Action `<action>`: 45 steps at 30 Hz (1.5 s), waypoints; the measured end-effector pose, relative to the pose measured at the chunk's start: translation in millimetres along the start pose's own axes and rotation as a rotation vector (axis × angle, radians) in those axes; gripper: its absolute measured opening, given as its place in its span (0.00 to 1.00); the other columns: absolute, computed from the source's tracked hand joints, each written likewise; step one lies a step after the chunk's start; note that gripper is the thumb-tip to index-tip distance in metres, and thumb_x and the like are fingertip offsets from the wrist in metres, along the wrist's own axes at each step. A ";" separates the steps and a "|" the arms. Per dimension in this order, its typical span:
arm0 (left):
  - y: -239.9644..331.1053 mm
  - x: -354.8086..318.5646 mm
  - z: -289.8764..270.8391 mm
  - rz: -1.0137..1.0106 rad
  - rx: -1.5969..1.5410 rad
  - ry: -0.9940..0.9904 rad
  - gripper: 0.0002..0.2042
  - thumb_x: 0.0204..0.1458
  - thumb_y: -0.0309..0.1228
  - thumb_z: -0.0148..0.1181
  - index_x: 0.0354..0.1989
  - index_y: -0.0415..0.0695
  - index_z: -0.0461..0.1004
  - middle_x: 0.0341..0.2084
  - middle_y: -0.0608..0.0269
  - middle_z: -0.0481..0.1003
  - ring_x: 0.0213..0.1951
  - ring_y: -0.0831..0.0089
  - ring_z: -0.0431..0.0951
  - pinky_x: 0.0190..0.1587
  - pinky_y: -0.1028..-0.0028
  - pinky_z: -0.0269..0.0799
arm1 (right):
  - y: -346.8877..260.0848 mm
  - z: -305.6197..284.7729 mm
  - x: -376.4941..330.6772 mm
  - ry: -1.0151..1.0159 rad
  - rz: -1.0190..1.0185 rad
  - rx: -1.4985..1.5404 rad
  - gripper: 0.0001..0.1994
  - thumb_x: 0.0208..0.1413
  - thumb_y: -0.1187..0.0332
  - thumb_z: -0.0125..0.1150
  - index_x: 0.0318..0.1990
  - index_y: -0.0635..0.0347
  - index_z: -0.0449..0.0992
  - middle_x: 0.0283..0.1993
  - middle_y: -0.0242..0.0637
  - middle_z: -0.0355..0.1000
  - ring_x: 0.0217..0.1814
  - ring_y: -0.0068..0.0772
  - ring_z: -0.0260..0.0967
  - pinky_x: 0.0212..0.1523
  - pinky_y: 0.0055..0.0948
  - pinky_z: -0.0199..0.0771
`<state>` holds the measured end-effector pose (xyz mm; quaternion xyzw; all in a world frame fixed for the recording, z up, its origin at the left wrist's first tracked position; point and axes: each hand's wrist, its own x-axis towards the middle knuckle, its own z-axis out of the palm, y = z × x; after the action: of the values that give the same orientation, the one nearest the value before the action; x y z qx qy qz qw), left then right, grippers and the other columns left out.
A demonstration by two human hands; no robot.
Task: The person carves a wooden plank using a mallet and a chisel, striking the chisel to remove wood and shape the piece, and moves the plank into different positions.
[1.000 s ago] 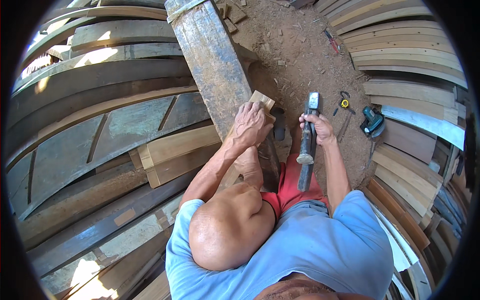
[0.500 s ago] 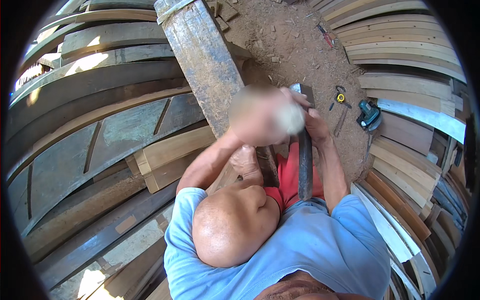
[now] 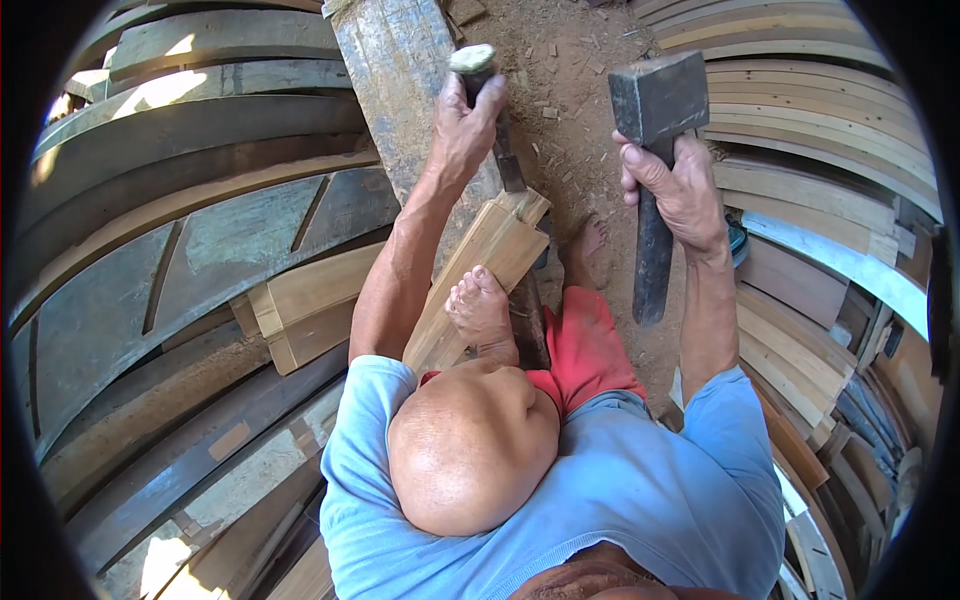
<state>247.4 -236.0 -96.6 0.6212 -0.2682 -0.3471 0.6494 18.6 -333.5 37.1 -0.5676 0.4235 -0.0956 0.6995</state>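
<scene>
My left hand [image 3: 463, 135] is closed around the handle of a chisel [image 3: 511, 174], whose pale, flattened top shows above the fingers. The blade points down at the notched end of a light wooden beam [image 3: 490, 243]; its tip appears to touch the wood. My right hand [image 3: 688, 195] grips a dark mallet [image 3: 672, 98] by its shaft, with the blocky head raised to the right of the chisel and apart from it. My bare foot [image 3: 480, 308] presses on the beam, which rests on a worn bench plank [image 3: 395, 105].
Long boards [image 3: 240, 125] are stacked along the left, and more planks [image 3: 800, 105] line the right. Wood chips lie scattered over the dirt ground [image 3: 585, 120]. A teal power tool [image 3: 738, 240] is partly hidden behind my right forearm. My other foot [image 3: 590, 240] stands on the ground.
My hands, close together and blurred before, have moved apart. The left has gone forward with the chisel over the beam's end; the right has lifted the mallet forward and right.
</scene>
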 end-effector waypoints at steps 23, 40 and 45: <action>7.8 -18.1 -43.3 -0.119 -0.404 0.223 0.07 0.59 0.24 0.65 0.34 0.45 0.71 0.22 0.65 0.74 0.21 0.73 0.77 0.24 0.73 0.73 | -77.6 82.2 71.2 -0.192 -0.291 -0.156 0.20 0.57 0.64 0.72 0.52 0.68 0.79 0.30 0.30 0.74 0.27 0.20 0.71 0.30 0.21 0.73; -5.8 -36.0 -51.0 -0.068 -0.124 0.331 0.06 0.57 0.24 0.64 0.31 0.42 0.73 0.17 0.71 0.74 0.21 0.83 0.75 0.23 0.78 0.69 | -109.3 135.8 141.3 -0.368 -0.657 -1.103 0.12 0.51 0.65 0.68 0.35 0.67 0.79 0.31 0.50 0.77 0.31 0.52 0.75 0.34 0.43 0.77; -14.3 -31.2 -48.3 -0.078 -0.181 0.344 0.07 0.59 0.27 0.63 0.29 0.42 0.74 0.16 0.69 0.75 0.18 0.82 0.74 0.21 0.77 0.68 | -118.2 150.3 167.8 -0.548 -0.536 -1.578 0.15 0.48 0.62 0.67 0.26 0.69 0.77 0.27 0.59 0.75 0.35 0.61 0.78 0.38 0.49 0.79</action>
<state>264.2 -181.4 -112.3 0.6203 -0.0965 -0.2833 0.7250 269.6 -369.3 58.8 -0.9691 0.0358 0.2037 0.1341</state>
